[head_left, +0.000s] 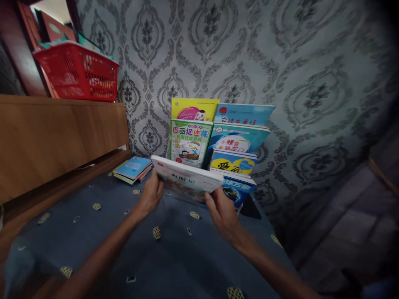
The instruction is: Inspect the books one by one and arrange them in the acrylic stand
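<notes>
Mid-frame, the pale book (183, 176) faces its cover toward the viewer, its long axis running left to right and dipping slightly rightward. It spans between the hands, the left hand's (151, 192) fingers gripping its left end, the right hand's (225, 211) its lower right corner.

"What colour is the book (183, 182) between left hand (151, 194) and right hand (223, 212)?"
"Whitish and reddish."
"Beneath them?"
"Dark-blue cloth (174, 265) with yellow ovals (156, 233)."
"Beyond both?"
"Grey wallpaper (212, 70), darker damask pattern."
</notes>
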The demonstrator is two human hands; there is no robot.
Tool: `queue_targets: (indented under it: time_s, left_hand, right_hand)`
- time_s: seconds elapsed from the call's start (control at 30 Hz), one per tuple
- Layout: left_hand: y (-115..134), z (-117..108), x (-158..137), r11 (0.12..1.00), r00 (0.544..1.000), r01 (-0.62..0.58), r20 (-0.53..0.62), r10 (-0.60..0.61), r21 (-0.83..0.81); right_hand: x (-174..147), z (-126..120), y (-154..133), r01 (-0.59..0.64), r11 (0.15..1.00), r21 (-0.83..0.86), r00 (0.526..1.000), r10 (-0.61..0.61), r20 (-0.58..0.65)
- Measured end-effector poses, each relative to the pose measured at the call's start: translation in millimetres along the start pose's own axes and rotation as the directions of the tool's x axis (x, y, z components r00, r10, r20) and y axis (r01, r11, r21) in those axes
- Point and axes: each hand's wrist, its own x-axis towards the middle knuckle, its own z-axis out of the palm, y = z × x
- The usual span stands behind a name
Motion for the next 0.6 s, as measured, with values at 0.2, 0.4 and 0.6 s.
queue_targets:
  time_s: [0.2, 0.4, 0.6]
  left_hand:
    - [7, -3, 80, 0.977, 0.960, -0.212, -0.183, 0.213, 0.028]
    - [-3, 9, 145, 0.938, 0.916, -0.345, -0.201, 0.347, 0.046]
    - [-12, 24, 157, 0.937, 0.926, -0.347, -0.144, 0.348, 0.029]
  right_hand:
    - [72, -22, -9, 0.221, 0.970, -0.097, 0.972, -0.227, -0.057]
    - [129, -33, 11, 0.339, 0.936, -0.093, 0.933, -0.347, -0.097]
    - [135, -25, 36, 0.292, 0.954, -0.063, 0.950, -0.297, -0.098]
